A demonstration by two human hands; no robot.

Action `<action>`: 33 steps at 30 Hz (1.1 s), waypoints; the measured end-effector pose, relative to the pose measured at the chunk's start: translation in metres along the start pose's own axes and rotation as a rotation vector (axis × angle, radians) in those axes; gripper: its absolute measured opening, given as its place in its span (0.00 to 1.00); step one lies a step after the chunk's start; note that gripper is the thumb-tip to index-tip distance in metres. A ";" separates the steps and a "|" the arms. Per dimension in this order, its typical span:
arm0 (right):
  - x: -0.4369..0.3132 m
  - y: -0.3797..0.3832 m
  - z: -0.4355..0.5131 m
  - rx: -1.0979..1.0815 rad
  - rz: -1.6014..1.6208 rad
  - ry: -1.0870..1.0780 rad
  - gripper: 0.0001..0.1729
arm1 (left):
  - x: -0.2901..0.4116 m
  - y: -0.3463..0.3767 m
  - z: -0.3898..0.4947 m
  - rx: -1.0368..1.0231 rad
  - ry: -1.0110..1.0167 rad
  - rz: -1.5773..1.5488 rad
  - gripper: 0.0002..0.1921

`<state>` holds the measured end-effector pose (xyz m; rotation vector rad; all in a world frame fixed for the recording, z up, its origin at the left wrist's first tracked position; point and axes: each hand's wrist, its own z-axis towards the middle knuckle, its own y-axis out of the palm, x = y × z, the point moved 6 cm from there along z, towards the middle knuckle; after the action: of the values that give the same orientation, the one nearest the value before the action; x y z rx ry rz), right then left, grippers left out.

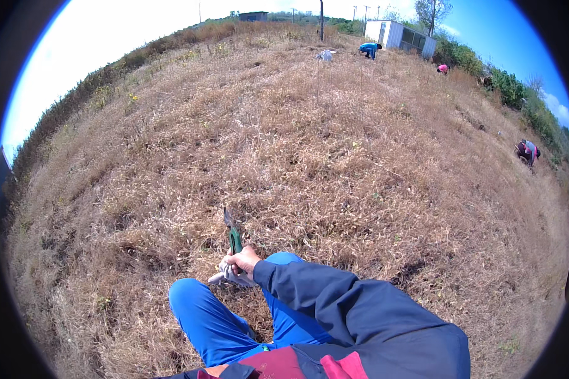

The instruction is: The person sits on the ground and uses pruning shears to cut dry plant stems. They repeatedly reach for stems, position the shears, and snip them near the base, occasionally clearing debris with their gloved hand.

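Observation:
My right hand (244, 260) is closed around the green handle of what look like pruning shears (235, 240), between my bent knees. The dark metal blades point up and away over dry grass; whether they are apart cannot be told. A whitish cloth work glove (228, 275) is bunched under the same hand, against the handle. At the bottom edge a small patch of skin, seemingly my left hand (216, 370) or wrist, shows beside the dark sleeve; its fingers are hidden.
Dry brown grass (284, 156) covers the slope. Three people stoop far off: one in blue (370, 49), one in pink (443, 69), one at the right (528, 151). A pale bag (326, 55), a thin trunk (321, 21) and a white cabin (400, 37) stand farther up.

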<state>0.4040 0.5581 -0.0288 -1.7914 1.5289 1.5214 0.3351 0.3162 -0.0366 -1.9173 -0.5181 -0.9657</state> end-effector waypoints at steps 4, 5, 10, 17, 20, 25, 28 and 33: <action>0.002 0.039 -0.013 -0.140 0.158 0.015 0.06 | -0.015 0.020 -0.040 -0.076 0.014 0.015 0.25; -0.001 0.045 -0.016 -0.147 0.155 -0.001 0.06 | -0.016 0.023 -0.053 -0.117 0.020 0.008 0.25; -0.030 0.052 -0.026 -0.212 0.327 -0.019 0.08 | 0.013 0.006 -0.118 -0.353 0.112 -0.085 0.25; -0.085 0.058 -0.003 -0.391 0.279 0.017 0.09 | -0.026 -0.194 -0.065 0.729 0.074 0.042 0.20; -0.111 0.064 -0.001 -0.489 0.213 -0.034 0.09 | -0.065 -0.233 0.002 0.820 0.084 -0.252 0.36; -0.125 0.057 0.015 -0.405 0.290 -0.042 0.08 | -0.093 -0.211 0.092 0.413 -0.014 -0.854 0.45; -0.118 0.043 0.027 -0.362 0.352 -0.011 0.07 | -0.080 -0.194 0.116 0.231 0.184 -1.042 0.33; -0.115 0.007 0.048 -0.230 0.447 0.018 0.07 | -0.082 -0.190 0.130 0.394 0.084 -1.040 0.18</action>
<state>0.3920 0.6500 0.0540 -1.6514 1.9267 1.9587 0.2108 0.5270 -0.0383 -1.1826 -1.6004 -1.4170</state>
